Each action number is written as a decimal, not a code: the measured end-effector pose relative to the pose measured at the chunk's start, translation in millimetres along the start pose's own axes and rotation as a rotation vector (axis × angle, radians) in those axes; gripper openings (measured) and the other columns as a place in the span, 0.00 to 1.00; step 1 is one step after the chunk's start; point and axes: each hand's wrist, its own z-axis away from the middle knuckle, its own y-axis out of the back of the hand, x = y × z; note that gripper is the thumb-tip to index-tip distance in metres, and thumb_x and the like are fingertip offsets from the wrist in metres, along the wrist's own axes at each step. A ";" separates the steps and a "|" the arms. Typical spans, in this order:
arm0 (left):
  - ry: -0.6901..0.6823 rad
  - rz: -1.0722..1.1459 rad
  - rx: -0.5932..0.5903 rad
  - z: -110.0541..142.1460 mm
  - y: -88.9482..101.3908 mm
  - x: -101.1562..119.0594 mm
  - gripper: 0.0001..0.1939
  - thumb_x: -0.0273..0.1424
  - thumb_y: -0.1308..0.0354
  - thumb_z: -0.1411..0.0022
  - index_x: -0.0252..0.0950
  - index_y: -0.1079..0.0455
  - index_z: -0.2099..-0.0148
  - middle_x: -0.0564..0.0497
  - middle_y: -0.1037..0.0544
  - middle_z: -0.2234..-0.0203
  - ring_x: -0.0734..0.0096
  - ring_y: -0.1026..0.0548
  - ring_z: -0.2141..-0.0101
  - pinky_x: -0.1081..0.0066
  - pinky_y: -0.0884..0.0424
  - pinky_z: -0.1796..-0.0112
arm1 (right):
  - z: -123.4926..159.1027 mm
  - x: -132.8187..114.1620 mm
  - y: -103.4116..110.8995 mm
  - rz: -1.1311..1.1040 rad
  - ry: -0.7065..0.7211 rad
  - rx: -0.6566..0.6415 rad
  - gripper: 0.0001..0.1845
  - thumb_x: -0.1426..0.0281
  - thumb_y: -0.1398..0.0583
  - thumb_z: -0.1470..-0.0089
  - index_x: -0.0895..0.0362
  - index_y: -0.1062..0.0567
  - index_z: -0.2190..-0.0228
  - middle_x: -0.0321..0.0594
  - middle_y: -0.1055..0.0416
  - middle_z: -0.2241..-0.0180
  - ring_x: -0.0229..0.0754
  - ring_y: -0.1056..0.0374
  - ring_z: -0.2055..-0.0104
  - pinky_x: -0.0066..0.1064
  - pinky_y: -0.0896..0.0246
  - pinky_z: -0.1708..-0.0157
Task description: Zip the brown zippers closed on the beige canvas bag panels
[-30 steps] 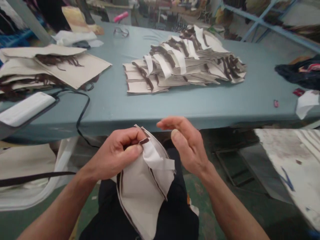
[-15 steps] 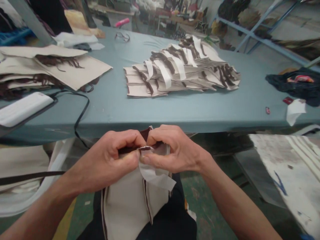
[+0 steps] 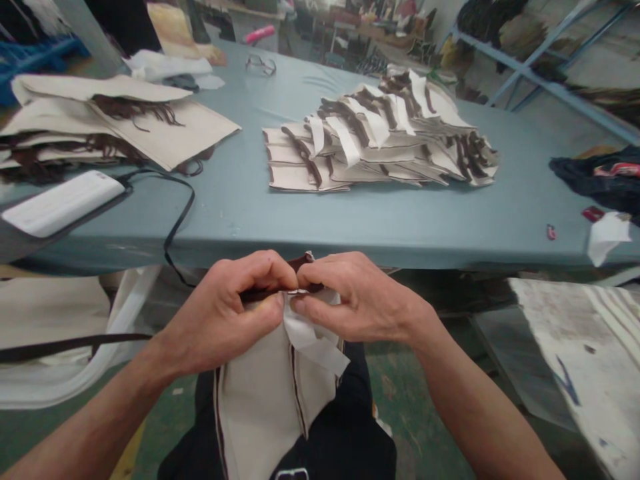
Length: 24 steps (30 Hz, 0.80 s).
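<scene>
A beige fabric piece with dark brown edging point(image 3: 257, 393) hangs over my lap, held up by its top edge just before the table. My left hand point(image 3: 245, 300) pinches that brown-trimmed edge between thumb and fingers. Right beside it, my right hand point(image 3: 350, 297) pinches the same edge, the two thumbs almost touching. A white strip point(image 3: 320, 350) hangs down the front of the piece from under my right thumb. The fingers behind the edge are partly hidden.
On the blue-green table point(image 3: 350, 223) lies a pile of similar beige pieces with white strips point(image 3: 370, 147). To the left are larger beige panels point(image 3: 195, 130), a white device point(image 3: 65, 200) with a black cord, and glasses point(image 3: 261, 65). A dark cloth point(image 3: 600, 177) lies at right.
The view has shifted slightly, so the table's things appear further right. My fingers have drawn the brown edge flatter and closed over it; both hands keep their pinch.
</scene>
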 end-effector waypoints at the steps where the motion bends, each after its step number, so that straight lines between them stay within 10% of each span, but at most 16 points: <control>1: 0.010 0.003 -0.008 0.5 0.7 -0.6 0.07 0.27 0.46 0.42 0.37 0.26 0.68 0.57 0.21 0.76 0.75 0.24 0.75 0.78 0.31 0.73 | -1.1 0.4 -0.4 0.001 -0.015 -0.005 0.11 0.68 0.40 0.38 0.56 0.31 0.73 0.31 0.35 0.76 0.34 0.43 0.72 0.31 0.57 0.69; 24: -0.659 -0.417 0.076 12.7 -9.8 -33.9 0.17 0.20 0.44 0.39 0.45 0.31 0.51 0.55 0.23 0.76 0.70 0.28 0.79 0.71 0.33 0.75 | 6.6 11.5 -38.3 -1.110 -0.182 -0.054 0.13 0.64 0.38 0.49 0.55 0.35 0.78 0.26 0.46 0.79 0.32 0.53 0.76 0.29 0.57 0.75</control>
